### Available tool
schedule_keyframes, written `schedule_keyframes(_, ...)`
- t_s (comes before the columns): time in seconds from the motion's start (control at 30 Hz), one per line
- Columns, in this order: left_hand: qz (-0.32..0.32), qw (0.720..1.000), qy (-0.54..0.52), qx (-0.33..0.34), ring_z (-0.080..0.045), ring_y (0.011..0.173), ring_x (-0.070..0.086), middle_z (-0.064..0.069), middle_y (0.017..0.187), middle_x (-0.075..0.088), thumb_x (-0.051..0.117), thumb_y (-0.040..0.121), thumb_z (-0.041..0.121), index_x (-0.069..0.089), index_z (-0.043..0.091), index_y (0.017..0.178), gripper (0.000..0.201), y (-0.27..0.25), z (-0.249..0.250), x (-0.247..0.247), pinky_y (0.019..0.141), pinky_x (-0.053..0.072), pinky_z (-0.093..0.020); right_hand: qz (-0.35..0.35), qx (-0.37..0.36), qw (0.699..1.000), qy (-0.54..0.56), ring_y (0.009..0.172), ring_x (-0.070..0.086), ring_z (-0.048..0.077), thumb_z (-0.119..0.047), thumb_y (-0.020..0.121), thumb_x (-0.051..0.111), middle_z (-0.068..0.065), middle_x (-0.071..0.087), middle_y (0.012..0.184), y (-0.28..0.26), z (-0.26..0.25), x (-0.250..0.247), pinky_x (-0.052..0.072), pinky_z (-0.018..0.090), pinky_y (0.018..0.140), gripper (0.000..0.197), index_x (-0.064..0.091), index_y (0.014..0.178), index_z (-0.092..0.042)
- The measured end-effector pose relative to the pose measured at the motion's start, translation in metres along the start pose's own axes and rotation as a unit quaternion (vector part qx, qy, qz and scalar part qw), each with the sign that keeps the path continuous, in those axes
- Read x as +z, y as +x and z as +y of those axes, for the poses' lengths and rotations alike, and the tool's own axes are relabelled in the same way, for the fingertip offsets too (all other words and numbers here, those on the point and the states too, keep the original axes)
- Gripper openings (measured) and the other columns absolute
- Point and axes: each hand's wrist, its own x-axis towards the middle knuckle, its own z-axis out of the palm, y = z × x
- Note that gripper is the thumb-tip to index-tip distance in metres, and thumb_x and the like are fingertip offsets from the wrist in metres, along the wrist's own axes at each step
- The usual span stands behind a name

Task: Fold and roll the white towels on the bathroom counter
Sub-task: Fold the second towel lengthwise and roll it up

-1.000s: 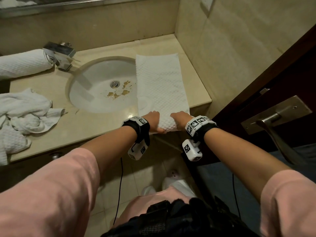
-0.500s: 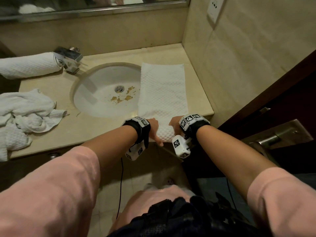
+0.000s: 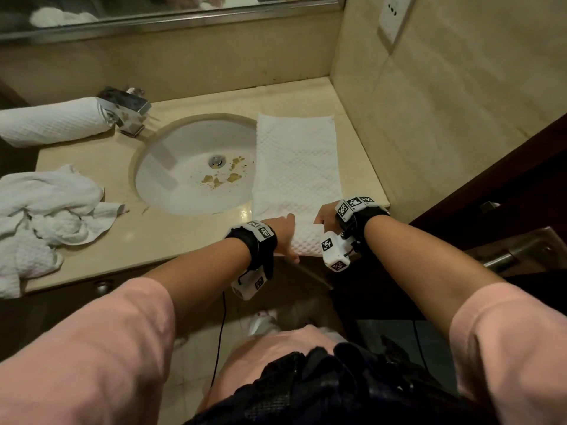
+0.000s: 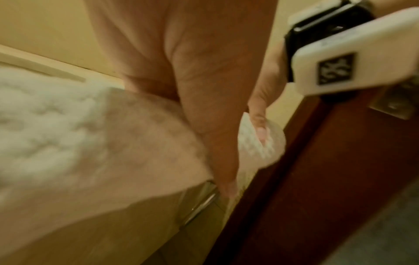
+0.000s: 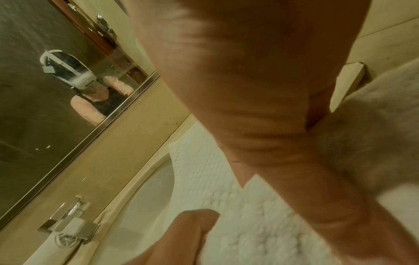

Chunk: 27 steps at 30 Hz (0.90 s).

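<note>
A folded white towel [image 3: 296,167] lies as a long strip on the beige counter [image 3: 171,237], right of the sink. Its near end is wound into a short roll [image 3: 306,242] at the counter's front edge. My left hand [image 3: 282,233] grips the roll's left part, fingers over the top and thumb underneath. My right hand [image 3: 325,213] holds the right end with curled fingers. The left wrist view shows my left palm [image 4: 204,89] over the towel [image 4: 45,125], blurred. In the right wrist view my right hand [image 5: 249,89] hides its fingers; flat towel [image 5: 249,224] stretches beyond.
One finished rolled towel [image 3: 52,121] lies at the back left beside the faucet [image 3: 125,108]. A crumpled heap of white towels [image 3: 40,216] fills the counter's left end. The sink [image 3: 199,167] holds brown flecks. A dark door with a metal handle [image 3: 521,250] stands close on the right.
Both hands have turned the towel's near end over, so the roll is thicker and sits further onto the counter. My head has tilted up, showing more mirror and wall.
</note>
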Motion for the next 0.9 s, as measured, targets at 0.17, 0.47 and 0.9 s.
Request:
schedule_keyframes(0.17, 0.120, 0.983, 0.109, 0.089, -0.026, 0.102, 0.051, -0.008, 0.116, 0.051, 0.082, 0.067, 0.033, 0.042, 0.010, 0.120, 0.071, -0.008, 0.007, 0.015, 0.082, 0.047, -0.035, -0.041, -0.021, 0.999, 0.027, 0.069, 0.066, 0.016, -0.026, 0.067, 0.069, -0.005, 0.073, 0.080, -0.010, -0.006, -0.015, 0.053, 0.027, 0.062, 0.013, 0.074, 0.077, -0.032)
schedule_keyframes(0.47, 0.049, 0.990, 0.099, 0.090, -0.028, 0.106, 0.051, -0.013, 0.114, 0.055, 0.068, 0.081, 0.013, 0.044, 0.007, 0.117, 0.044, 0.012, 0.008, 0.006, 0.083, 0.046, -0.035, 0.028, 0.006, 0.996, 0.084, 0.096, 0.060, 0.019, -0.019, 0.071, 0.080, -0.001, 0.062, 0.113, -0.009, -0.001, 0.004, 0.051, 0.030, 0.076, 0.052, 0.058, 0.117, -0.017)
schedule_keyframes(0.9, 0.004, 0.994, 0.075, 0.083, -0.024, 0.090, 0.058, -0.011, 0.113, 0.052, 0.075, 0.076, 0.031, 0.055, 0.008, 0.113, 0.048, 0.025, 0.007, -0.019, 0.075, 0.050, -0.029, 0.300, 0.027, 0.948, -0.100, 0.107, 0.054, 0.028, -0.008, 0.089, 0.056, 0.010, 0.059, 0.114, -0.003, -0.034, 0.074, 0.042, 0.034, 0.086, 0.027, 0.050, 0.115, -0.010)
